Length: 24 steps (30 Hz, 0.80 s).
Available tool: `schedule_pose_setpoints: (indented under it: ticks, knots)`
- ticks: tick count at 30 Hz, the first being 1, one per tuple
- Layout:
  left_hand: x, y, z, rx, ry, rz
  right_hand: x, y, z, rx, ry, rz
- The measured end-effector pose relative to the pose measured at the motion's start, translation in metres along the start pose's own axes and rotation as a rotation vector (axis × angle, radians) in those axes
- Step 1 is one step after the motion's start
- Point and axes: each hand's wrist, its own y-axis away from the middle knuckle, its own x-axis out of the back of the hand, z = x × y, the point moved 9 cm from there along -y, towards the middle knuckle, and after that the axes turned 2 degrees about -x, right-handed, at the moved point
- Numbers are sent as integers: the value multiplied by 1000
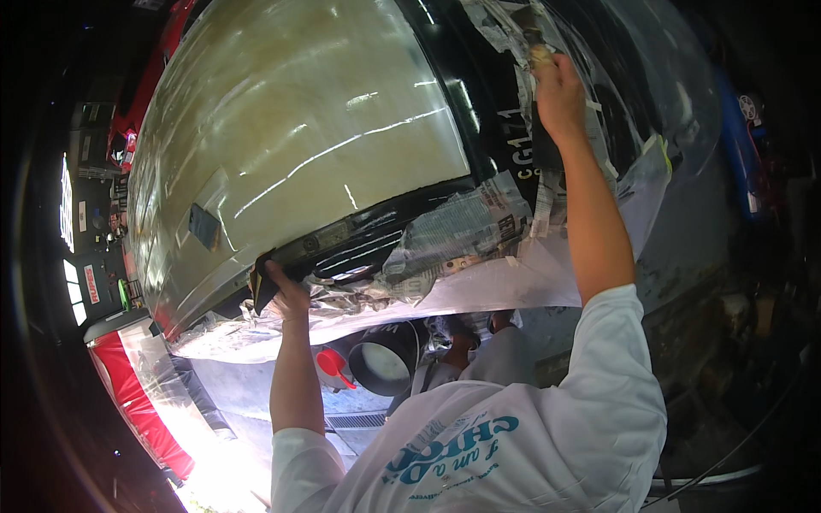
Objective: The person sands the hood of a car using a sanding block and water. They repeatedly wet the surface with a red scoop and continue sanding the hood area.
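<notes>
Your left hand (286, 295) grips a dark flat sanding block (261, 286) at the lower edge of the glossy beige primed car panel (291, 128). Your right hand (558, 90), well apart from it, pinches the crumpled newspaper masking (479, 227) taped beside that panel. Keep the block flat against the panel, I'd judge, and hold the paper clear so its edge isn't caught. Below the panel sits a black round bucket (385, 363).
</notes>
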Motion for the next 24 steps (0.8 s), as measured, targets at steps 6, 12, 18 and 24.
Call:
schedule_pose_setpoints:
  ticks: [6, 12, 18, 24]
  knots:
    - [8, 5, -15, -89, -188, -27, 0, 120, -37, -196, -473, -209]
    - [0, -1, 24, -200, -456, -43, -35, 153, -77, 0, -95, -213]
    - [0, 0, 30, -210, -419, -45, -73, 138, -97, 131, 166, -245]
    - [-1, 2, 21, -146, -273, -57, -84, 124, -94, 54, 260, -247]
